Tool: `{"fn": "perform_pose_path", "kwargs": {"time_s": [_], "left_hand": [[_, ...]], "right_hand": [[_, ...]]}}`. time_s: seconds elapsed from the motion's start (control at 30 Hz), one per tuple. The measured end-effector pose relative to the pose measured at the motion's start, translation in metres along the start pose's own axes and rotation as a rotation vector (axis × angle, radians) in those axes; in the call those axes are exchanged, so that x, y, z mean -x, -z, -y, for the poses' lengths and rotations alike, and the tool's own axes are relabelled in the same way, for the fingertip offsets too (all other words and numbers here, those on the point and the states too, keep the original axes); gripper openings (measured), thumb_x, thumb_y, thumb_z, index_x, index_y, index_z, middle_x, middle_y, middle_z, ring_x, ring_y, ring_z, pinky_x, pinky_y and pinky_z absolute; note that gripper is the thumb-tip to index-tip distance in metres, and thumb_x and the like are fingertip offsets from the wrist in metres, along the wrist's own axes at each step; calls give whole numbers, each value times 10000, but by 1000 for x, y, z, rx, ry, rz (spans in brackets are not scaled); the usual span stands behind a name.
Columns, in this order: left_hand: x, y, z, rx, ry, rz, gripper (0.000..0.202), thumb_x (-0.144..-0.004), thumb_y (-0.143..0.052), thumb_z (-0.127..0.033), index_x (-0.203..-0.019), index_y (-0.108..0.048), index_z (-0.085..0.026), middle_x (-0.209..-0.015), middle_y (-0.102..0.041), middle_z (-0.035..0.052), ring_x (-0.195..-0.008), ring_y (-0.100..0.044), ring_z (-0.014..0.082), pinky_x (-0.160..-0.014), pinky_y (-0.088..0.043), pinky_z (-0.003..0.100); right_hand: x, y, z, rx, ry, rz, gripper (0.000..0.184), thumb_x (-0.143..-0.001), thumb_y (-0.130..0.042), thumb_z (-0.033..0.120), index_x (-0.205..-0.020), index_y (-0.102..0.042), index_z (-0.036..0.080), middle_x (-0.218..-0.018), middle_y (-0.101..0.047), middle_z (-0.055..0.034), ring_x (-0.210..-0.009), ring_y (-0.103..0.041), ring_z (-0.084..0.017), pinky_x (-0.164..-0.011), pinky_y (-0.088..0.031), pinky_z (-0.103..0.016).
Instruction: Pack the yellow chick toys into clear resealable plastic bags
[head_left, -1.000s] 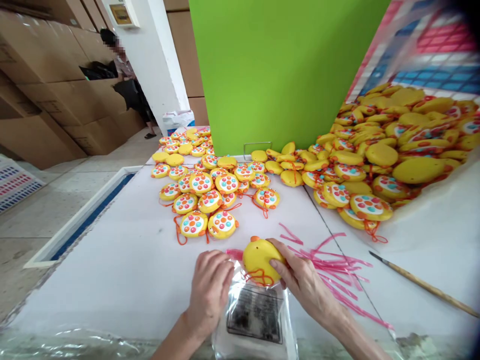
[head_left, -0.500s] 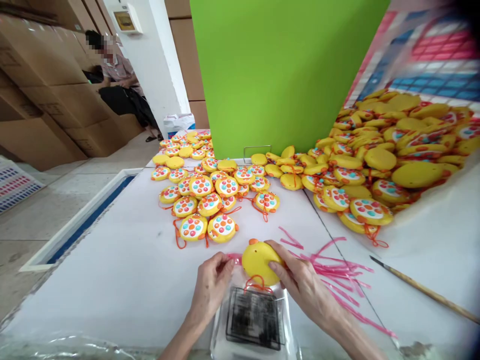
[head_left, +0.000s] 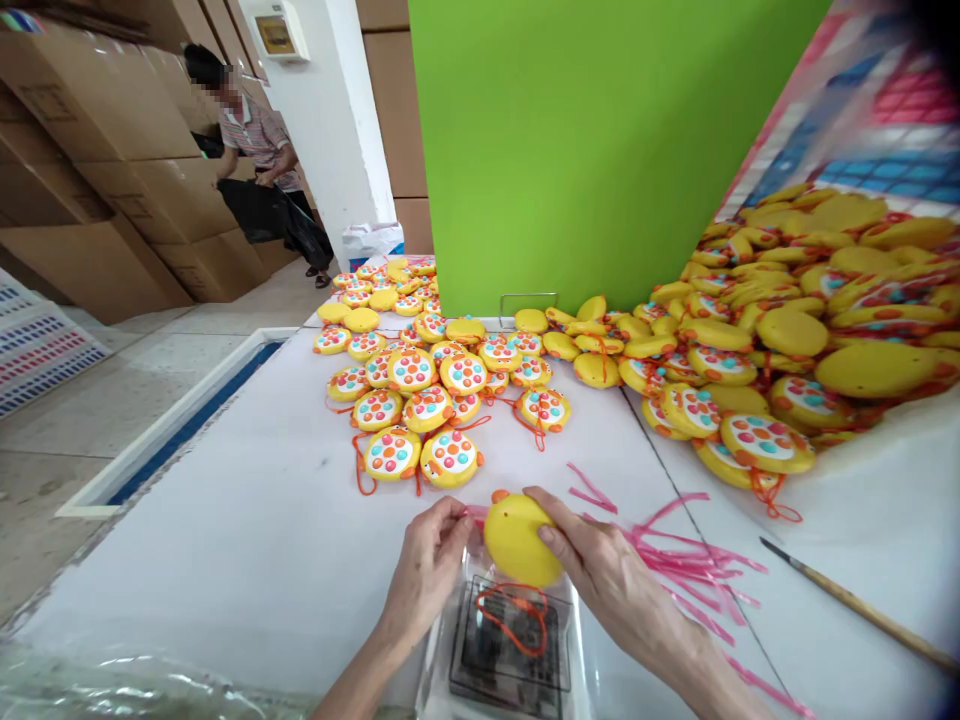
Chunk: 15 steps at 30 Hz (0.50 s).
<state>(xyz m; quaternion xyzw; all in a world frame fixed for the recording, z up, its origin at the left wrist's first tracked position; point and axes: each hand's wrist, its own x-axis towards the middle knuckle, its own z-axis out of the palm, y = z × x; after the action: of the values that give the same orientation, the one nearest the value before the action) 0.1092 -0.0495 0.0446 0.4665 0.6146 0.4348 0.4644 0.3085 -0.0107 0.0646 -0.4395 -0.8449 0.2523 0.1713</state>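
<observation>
My right hand (head_left: 607, 570) grips a round yellow toy (head_left: 519, 545), its plain back turned up, thumb on top and fingers around the far right edge. An orange cord loop (head_left: 541, 640) hangs from the toy over a dark rectangular panel (head_left: 480, 655) inside clear plastic. At the toy's left edge, my left hand (head_left: 427, 560) pinches a pink plastic strip (head_left: 475, 514) between thumb and forefinger. Beyond both hands lie several like toys (head_left: 452, 457), their white faces with coloured dots turned up.
Loose pink strips (head_left: 675, 550) and a wooden-handled tool (head_left: 847, 598) lie on the white table (head_left: 247, 530) at right. A big heap of toys (head_left: 787, 330) fills the back right beside a green panel (head_left: 585, 150). A person (head_left: 262, 150) holds a black bag near cardboard boxes.
The orange cord has dropped lower and spread over the dark panel. Both hands keep their grips. My view has shifted slightly left, and the person behind stands more upright.
</observation>
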Motion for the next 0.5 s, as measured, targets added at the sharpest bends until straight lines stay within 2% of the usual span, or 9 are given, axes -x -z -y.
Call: {"fn": "perform_pose_path", "kwargs": {"time_s": [0.07, 0.13, 0.2, 0.23, 0.3, 0.37, 0.5], "left_hand": [[-2, -3, 0, 32, 5, -4, 214, -821, -538, -361, -731, -565, -169, -675, -651, 24, -623, -605, 159, -575, -449, 230], [-2, -5, -1, 82, 39, 10, 221, -815, -547, -372, -722, -552, -172, -658, -650, 19, -600, -604, 156, -557, -452, 227], [-1, -7, -1, 137, 75, 22, 232, -815, -548, -390, -723, -535, -177, -632, -641, 8, -571, -598, 152, -535, -451, 224], [-1, -7, -1, 169, 86, 30, 233, -816, -549, -396, -733, -532, -179, -635, -641, 6, -572, -598, 151, -543, -459, 228], [0, -9, 1, 235, 94, 48, 227, -820, -548, -399, -771, -547, -177, -667, -646, 9, -609, -607, 159, -592, -485, 253], [0, -10, 5, 284, 94, 61, 224, -825, -545, -386, -820, -580, -165, -715, -654, 22, -675, -613, 172, -648, -494, 275], [1, -8, 7, 275, 68, 74, 209, -821, -548, -322, -856, -635, -136, -742, -642, 29, -737, -578, 170, -670, -453, 250]], "right_hand": [[-2, 1, 0, 138, 57, 96, 322, -1003, -299, 305, -1222, -525, 238, -828, -713, -32, -685, -670, -193, -583, -458, -272], [-3, 1, 0, 284, 180, 196, 240, -982, -391, 287, -981, -629, 260, -747, -696, -1, -649, -653, -189, -541, -417, -264], [-4, 0, 1, 429, 270, 213, 219, -940, -495, 264, -775, -637, 240, -689, -668, -1, -658, -632, -202, -518, -377, -263], [-5, -1, 3, 485, 273, 174, 227, -922, -526, 257, -722, -628, 225, -681, -656, -11, -669, -620, -209, -517, -364, -267], [-8, -5, 9, 517, 214, 49, 220, -906, -556, 253, -702, -622, 204, -704, -645, -29, -713, -605, -216, -537, -362, -273], [-12, -11, 17, 449, 167, -62, 172, -904, -562, 248, -755, -631, 199, -735, -640, -28, -735, -593, -203, -563, -370, -272], [-20, -30, 31, 308, 176, -154, 74, -907, -559, 206, -887, -631, 207, -779, -643, -16, -757, -573, -186, -618, -389, -271]]}}
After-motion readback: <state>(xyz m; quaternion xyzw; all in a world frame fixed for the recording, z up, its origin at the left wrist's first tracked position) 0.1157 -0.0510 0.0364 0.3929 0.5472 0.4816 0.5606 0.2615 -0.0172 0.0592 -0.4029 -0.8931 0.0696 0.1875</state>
